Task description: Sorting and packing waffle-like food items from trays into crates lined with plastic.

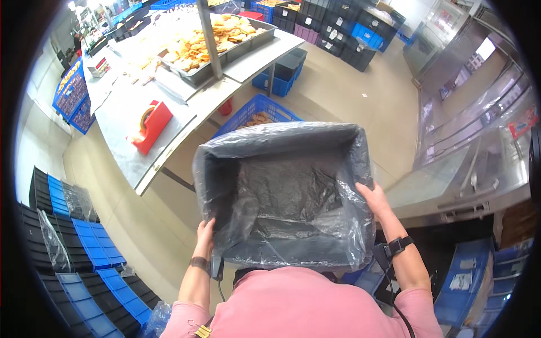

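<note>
A large dark grey crate (287, 251) lined with a clear plastic bag is held in front of my body, its open top facing me. The liner (290, 188) lies wrinkled over the bottom and folds out over the rim; nothing else shows inside. My left hand (206, 230) grips the crate's left side near the front corner, thumb on top. On the right side, my right hand (371, 196) grips the wall with the thumb over the rim. The other fingers of both hands are mostly hidden behind the crate walls.
Ahead left stands a metal table (121, 121) with a red tape dispenser (151, 127) and a tray of yellowish food pieces (217, 42). A blue basket (262, 104) sits on the floor just beyond the crate. Stacked crates (84, 236) line the left; metal equipment (468, 174) stands right.
</note>
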`<state>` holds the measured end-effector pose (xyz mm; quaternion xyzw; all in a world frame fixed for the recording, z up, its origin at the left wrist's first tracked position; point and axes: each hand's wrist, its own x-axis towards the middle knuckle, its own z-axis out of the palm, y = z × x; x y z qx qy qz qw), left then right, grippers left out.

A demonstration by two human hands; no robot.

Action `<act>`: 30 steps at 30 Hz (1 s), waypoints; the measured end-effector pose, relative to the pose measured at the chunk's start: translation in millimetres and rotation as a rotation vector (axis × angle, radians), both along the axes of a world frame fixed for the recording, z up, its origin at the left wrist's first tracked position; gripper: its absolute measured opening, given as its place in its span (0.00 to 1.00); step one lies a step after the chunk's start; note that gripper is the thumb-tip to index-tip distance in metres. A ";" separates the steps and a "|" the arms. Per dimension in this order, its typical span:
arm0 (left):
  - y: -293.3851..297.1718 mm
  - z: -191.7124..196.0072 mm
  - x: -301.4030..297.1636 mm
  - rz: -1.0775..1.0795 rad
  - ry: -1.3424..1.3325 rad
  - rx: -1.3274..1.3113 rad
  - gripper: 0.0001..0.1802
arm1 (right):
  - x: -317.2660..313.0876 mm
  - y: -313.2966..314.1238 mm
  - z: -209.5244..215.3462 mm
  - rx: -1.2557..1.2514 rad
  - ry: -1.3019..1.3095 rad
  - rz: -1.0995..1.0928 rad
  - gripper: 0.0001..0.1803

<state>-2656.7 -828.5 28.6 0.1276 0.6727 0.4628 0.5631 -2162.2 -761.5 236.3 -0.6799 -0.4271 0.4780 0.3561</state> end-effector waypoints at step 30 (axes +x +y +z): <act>249.6 -8.0 277.2 0.680 0.000 -0.321 0.39 | 113.2 652.7 -204.4 -0.036 -0.537 0.886 0.26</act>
